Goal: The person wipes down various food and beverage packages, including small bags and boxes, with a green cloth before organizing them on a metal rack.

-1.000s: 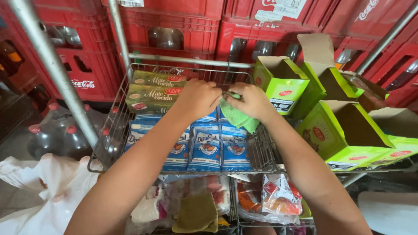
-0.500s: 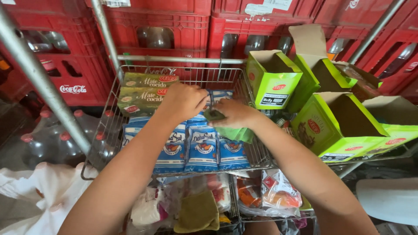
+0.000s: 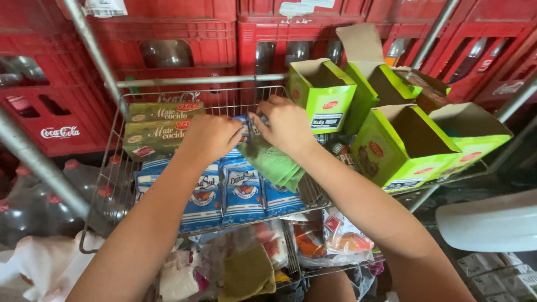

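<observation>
Both hands meet mid-basket over the wire shelf basket (image 3: pixel 114 168): the left hand (image 3: pixel 210 140) and right hand (image 3: pixel 286 124) pinch a small blue-and-white packet (image 3: pixel 244 127), fingers curled shut; a green cloth (image 3: pixel 274 165) hangs beneath the right.

shop | wire shelf (image 3: pixel 112 168) of packets | red bottle crates (image 3: pixel 184 39) | display cartons (image 3: pixel 391 145)

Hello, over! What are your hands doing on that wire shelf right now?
Left hand and right hand together on a blue-and-white packet at the back of the wire basket. Green cloth hangs under the right hand. Green boxes close beside.
</observation>
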